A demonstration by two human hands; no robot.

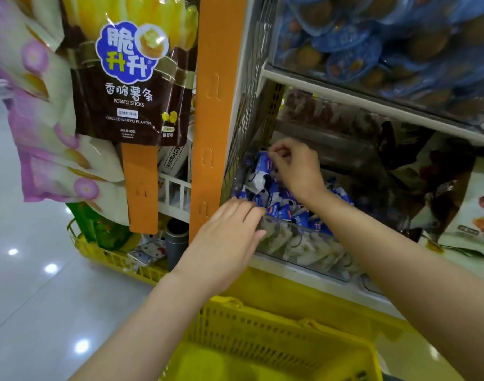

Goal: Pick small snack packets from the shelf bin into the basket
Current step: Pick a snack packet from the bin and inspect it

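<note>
I am looking into the snack aisle of a shop. Retail bags are hanging from an orange clip strip [217, 105], the front one a potato sticks bag [130, 78] printed "Grilled Wagyu Flavor". A white shelf [372, 103] is carrying stock in bulk: blue-wrapped snacks [372, 37] are piling up above it, and small snack packets [276, 193] are filling a clear bin [304, 248] below. A yellow basket [262, 339] is sitting beneath, and the glossy tiled floor [29, 284] is reflecting ceiling lights.
</note>
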